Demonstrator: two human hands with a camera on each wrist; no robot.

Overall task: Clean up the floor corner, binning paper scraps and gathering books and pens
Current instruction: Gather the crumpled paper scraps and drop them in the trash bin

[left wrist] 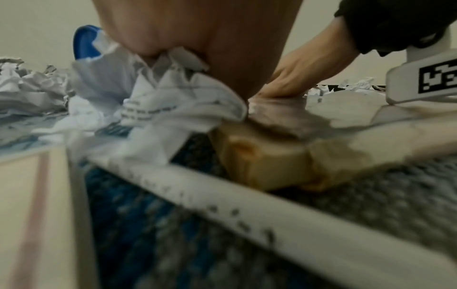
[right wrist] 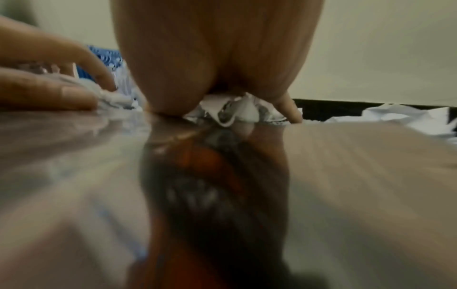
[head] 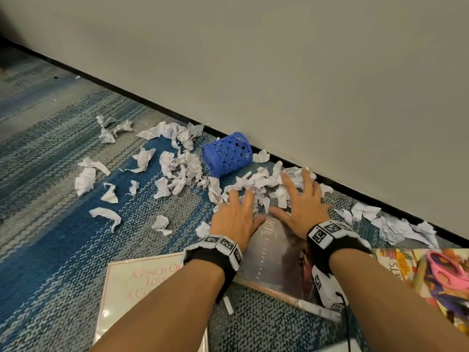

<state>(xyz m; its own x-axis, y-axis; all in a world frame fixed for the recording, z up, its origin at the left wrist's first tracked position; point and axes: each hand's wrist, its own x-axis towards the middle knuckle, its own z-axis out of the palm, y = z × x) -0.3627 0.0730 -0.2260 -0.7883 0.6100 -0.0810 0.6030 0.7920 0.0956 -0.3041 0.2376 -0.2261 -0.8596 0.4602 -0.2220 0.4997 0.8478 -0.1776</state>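
Scraps [head: 261, 184]: torn, crumpled printed paper, heaped against the black baseboard [head: 355, 191] just right of the tipped blue mesh pen holder [head: 229, 154]; more pieces lie scattered over the carpet [head: 50, 237] to the left and further right along the wall. Both hands are down on the heap, fingers spread and splayed flat, neither closed around anything: left hand [head: 236, 214] on its near-left edge, right hand [head: 302, 201] on the wall side, thumbs pointing in toward each other over the top edge of the grey book [head: 276, 260]. Paper looks near weightless, soft, springy, so it will likely compress but leak out between open fingers. Best hold, I'd judge: rake inward from both flanks, cup palms under and over the pile, squeeze to a wad. What looks like a pen [head: 250, 173] pokes out of the heap by the holder, keep it out of the bin load. Books are flat, glossy, probably slick; pick up by an edge
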